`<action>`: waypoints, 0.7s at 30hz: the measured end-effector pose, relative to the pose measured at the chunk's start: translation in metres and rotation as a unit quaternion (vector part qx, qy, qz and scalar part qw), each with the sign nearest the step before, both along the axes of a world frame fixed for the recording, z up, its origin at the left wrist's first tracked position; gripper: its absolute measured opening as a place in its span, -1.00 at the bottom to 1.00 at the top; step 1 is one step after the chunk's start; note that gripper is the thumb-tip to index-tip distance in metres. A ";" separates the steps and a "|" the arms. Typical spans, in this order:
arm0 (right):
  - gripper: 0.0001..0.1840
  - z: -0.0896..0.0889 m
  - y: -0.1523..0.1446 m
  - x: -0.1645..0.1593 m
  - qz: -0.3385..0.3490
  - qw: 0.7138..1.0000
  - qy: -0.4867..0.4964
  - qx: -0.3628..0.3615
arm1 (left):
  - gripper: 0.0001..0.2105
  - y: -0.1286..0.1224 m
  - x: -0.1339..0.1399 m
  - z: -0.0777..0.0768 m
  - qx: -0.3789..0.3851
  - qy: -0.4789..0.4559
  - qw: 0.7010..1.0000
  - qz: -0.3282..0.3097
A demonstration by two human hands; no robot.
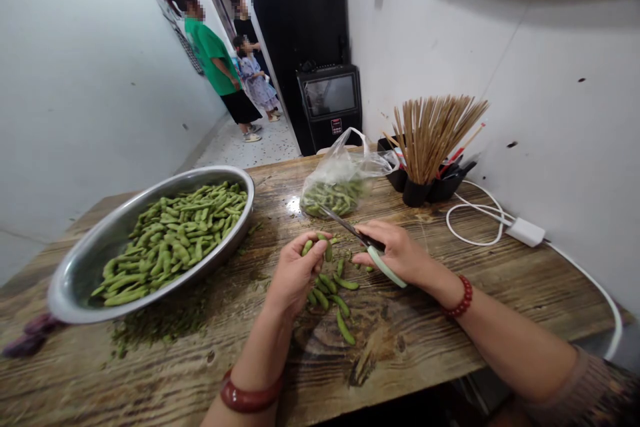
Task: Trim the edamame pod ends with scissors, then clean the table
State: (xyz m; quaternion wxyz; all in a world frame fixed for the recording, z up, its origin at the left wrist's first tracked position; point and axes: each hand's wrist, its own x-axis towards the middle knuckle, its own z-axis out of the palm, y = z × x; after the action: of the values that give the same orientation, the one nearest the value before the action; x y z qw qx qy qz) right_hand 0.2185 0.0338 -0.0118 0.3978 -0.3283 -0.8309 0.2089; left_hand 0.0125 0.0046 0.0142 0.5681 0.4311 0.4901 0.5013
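My left hand [299,265] is closed on a few green edamame pods [327,250], their ends poking out past the thumb. In my right hand [391,248] is a pair of scissors [347,225] with dark blades and a pale green handle, the blades pointing up and left, above the pods. Several loose edamame pods [345,328] lie on the wooden table between and below my hands. Left of my left hand stands a large oval metal basin [65,300] filled with edamame pods [175,233]. A clear plastic bag [335,177] of pods sits beyond the scissors.
Trimmed green bits [160,327] lie beside the basin. Black holders with many wooden skewers [433,133] stand at the back right, near a white cable and adapter [525,231]. A black speaker unit [331,103] stands behind the table. Several people are by the doorway.
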 end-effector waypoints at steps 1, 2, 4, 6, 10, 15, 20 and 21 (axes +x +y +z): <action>-0.49 0.001 -0.001 0.000 0.003 1.000 -0.005 -0.003 | -0.74 0.000 0.000 -0.001 0.002 0.009 1.000 0.010; -0.48 0.002 -0.001 0.000 0.007 1.000 -0.011 -0.007 | -0.76 0.001 0.000 -0.001 0.006 0.017 1.000 0.019; -0.47 0.003 -0.003 0.000 0.018 0.999 -0.025 -0.016 | -0.77 0.001 0.000 -0.002 0.019 0.028 0.999 0.026; -0.45 0.005 -0.005 0.000 0.032 0.998 -0.043 -0.026 | -0.77 0.002 -0.001 -0.003 0.033 0.030 0.999 0.024; -0.37 0.008 -0.009 0.000 0.053 0.995 -0.072 -0.050 | -0.75 0.003 -0.002 -0.007 0.040 0.039 0.998 0.031; -0.37 0.009 -0.012 -0.002 0.059 0.994 -0.073 -0.061 | -0.77 0.003 -0.001 -0.010 0.052 0.081 0.995 0.031; -0.37 0.010 -0.012 -0.003 0.056 0.995 -0.068 -0.056 | -0.86 0.002 0.002 -0.008 0.073 0.128 0.989 0.031; -0.38 0.010 -0.012 -0.003 0.057 0.994 -0.068 -0.057 | -0.87 0.002 0.003 -0.008 0.076 0.130 0.988 0.030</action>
State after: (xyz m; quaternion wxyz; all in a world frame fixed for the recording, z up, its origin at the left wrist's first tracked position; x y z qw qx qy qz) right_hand 0.2156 0.0215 -0.0019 0.3089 -0.3162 -0.8599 0.2552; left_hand 0.0155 0.0062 0.0066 0.4500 0.5194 0.5331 0.4935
